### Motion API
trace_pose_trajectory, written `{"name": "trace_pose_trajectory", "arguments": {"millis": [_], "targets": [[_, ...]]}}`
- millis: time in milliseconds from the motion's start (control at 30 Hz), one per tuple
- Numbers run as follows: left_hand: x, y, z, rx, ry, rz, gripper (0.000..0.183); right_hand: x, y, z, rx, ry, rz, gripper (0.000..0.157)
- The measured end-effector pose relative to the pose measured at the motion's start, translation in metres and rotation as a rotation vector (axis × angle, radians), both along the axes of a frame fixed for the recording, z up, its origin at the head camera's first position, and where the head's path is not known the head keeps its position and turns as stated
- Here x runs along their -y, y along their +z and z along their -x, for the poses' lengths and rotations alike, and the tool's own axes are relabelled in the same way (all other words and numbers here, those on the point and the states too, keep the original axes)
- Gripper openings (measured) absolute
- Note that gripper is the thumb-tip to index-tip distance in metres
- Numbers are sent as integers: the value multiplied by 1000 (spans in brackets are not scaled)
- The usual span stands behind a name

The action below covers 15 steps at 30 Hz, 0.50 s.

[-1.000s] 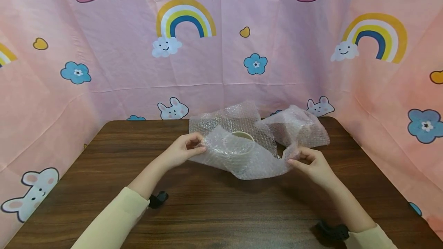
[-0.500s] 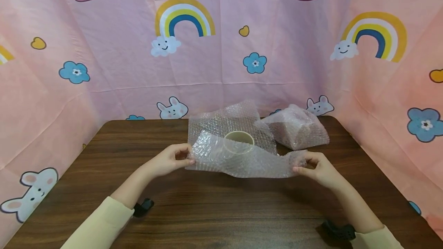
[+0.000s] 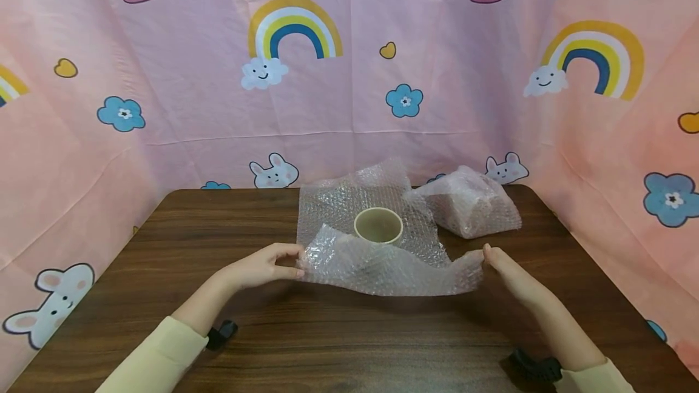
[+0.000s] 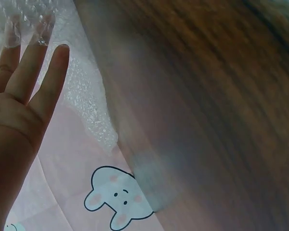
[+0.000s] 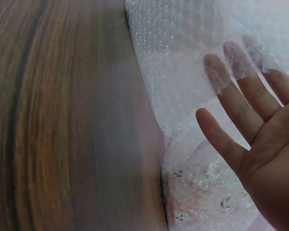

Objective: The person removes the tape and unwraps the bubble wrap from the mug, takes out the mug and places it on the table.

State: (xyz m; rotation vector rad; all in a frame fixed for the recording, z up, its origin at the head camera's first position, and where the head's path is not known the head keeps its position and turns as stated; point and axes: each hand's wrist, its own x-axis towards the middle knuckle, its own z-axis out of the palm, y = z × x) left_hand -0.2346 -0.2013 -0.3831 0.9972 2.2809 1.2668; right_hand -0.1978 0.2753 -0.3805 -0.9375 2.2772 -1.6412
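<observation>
A cream-coloured round cup (image 3: 379, 225) with an open top stands on a clear sheet of bubble wrap (image 3: 382, 272). The sheet's near part is raised in front of the cup and hides its lower side. My left hand (image 3: 267, 265) holds the raised part by its left end, thumb and fingers at the edge. In the left wrist view, two fingertips (image 4: 43, 29) show through the plastic. At the other end, my right hand (image 3: 513, 275) holds the corner. In the right wrist view, several fingertips lie behind the film, the little finger (image 5: 214, 130) outside it; the thumb is out of view.
At the back right of the dark wooden table (image 3: 349, 344) lies another bubble-wrapped bundle (image 3: 469, 202); its contents are unclear. A pink patterned cloth (image 3: 349, 77) encloses the back and sides. Black wrist devices (image 3: 535, 366) sit under both forearms.
Both hands have drawn the near part of the bubble wrap lower and toward me, uncovering the cup's rim. The right hand has moved outward and turned, and the sheet is pulled wider.
</observation>
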Motion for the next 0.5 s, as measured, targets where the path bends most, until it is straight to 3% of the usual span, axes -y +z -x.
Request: {"name": "trace_pose_trajectory", "arguments": {"millis": [100,200,300,400,500], "targets": [[2,-2,-1,17,-15,-17,8,2,0,0,51,-49,-63,68],[4,-4,-2,53,-37,-44,18,5,-2,7,-5,55,-37,71],[4,-7,-2,72,-38,-30,28,8,-6,10,-52,123,-7,52],[3,-9,-4,58,-26,17,28,11,-10,10,-92,103,-58,30],[1,-8,-7,28,-2,78,20,12,-13,9,-110,66,-152,24]]}}
